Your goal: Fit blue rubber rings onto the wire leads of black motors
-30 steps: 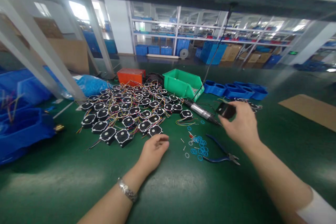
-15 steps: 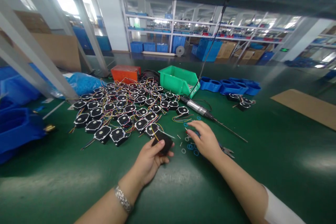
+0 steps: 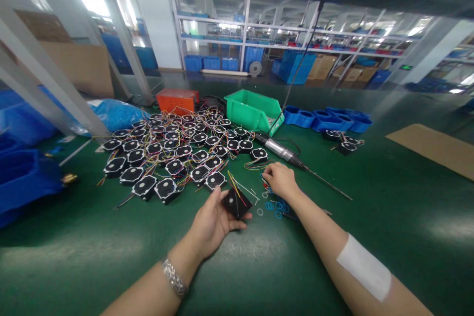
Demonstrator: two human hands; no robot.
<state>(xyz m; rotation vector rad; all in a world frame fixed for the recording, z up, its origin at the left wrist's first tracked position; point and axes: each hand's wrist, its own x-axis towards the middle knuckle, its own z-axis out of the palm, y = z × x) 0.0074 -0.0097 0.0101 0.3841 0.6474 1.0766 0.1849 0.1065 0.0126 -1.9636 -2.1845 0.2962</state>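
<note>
My left hand (image 3: 213, 222) holds a small black fan (image 3: 236, 202) with coloured wires trailing up from it, just above the green mat. My right hand (image 3: 279, 180) is curled, fingertips down among several small blue rings (image 3: 276, 206) on the mat; I cannot make out what the fingers pinch. A big heap of black fans (image 3: 177, 150) with tangled wires lies beyond my left hand. An electric screwdriver (image 3: 283, 153) on a hanging cord lies just past my right hand.
A green bin (image 3: 252, 111) and an orange box (image 3: 177, 101) stand behind the heap. Blue round trays (image 3: 329, 121) and two separate fans (image 3: 342, 142) lie to the right. Blue bins (image 3: 22, 177) sit at the left edge, cardboard (image 3: 437, 145) at the far right.
My left hand has lifted and turned the fan so its face and wires show. My right hand has moved slightly up and left over the blue rings, fingers curling in.
</note>
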